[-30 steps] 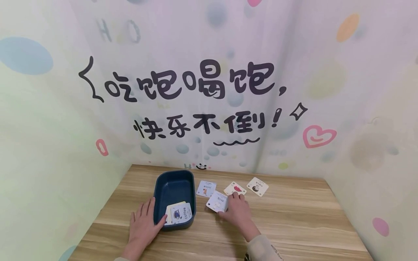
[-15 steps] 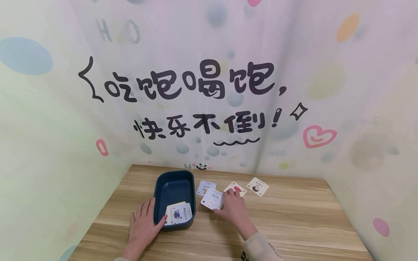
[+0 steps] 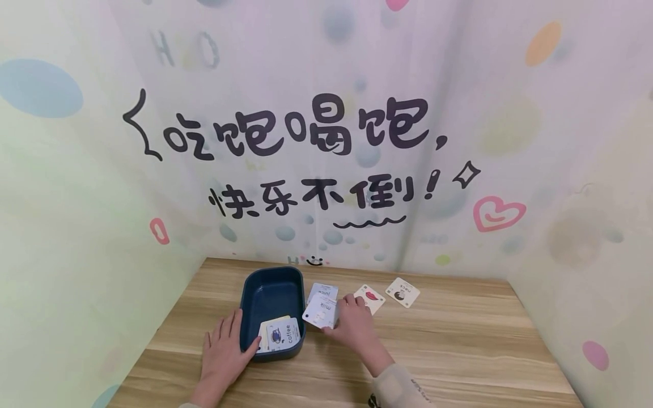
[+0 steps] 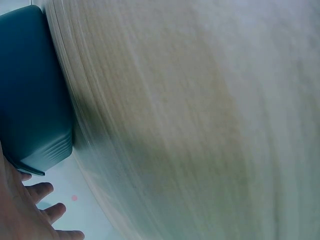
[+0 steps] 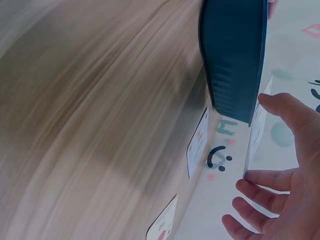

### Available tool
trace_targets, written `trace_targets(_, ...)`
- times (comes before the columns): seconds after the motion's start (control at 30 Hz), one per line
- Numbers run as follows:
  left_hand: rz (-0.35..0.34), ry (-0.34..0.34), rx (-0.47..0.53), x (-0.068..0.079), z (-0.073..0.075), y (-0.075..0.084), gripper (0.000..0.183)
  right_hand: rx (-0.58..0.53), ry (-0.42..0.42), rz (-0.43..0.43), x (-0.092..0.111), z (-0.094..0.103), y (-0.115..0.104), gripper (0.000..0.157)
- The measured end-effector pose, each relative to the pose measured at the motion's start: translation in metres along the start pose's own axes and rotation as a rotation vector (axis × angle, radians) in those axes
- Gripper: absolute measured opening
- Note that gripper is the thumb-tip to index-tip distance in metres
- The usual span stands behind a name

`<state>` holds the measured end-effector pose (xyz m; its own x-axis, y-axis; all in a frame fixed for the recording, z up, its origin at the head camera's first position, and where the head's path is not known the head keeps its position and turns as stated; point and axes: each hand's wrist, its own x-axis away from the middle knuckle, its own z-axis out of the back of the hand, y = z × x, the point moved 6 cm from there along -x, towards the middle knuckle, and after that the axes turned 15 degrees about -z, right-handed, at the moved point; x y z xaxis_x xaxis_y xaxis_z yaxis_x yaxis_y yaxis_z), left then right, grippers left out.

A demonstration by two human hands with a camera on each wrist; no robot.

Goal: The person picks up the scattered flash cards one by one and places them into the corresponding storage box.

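My right hand (image 3: 354, 326) pinches a white "milk" card (image 3: 320, 311) between thumb and fingers, just right of a dark blue rectangular box (image 3: 272, 292). The right wrist view shows this card (image 5: 257, 132) edge-on, lifted off the table, its far end near the box rim. My left hand (image 3: 224, 347) rests against the box's near left side, fingers spread and thumb at the rim. From the left wrist, straight fingers show beside the box (image 4: 32, 85). Inside the box, at its near end, a "coffee" card (image 3: 285, 335) lies over other cards.
A "juice" card (image 3: 323, 289) lies right of the box, partly covered by the held card. A card with red lips (image 3: 374, 296) and a "neck" card (image 3: 403, 292) lie farther right on the wood-grain table (image 3: 459, 340). A printed curtain (image 3: 316, 68) stands behind.
My right hand has carried the "milk" card leftward toward the box, over part of the "juice" card. More of the lips card shows. My left hand and the box have stayed put.
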<state>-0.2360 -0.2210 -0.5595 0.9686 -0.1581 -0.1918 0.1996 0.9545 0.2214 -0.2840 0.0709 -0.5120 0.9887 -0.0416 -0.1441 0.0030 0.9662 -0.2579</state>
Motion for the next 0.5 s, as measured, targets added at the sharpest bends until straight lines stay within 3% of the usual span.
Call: trace_targets(0.5,0.005,0.014,-0.006,0.0,0.0,0.0,0.091,0.015,0.029,0.052,0.005,0.002,-0.019,0.071)
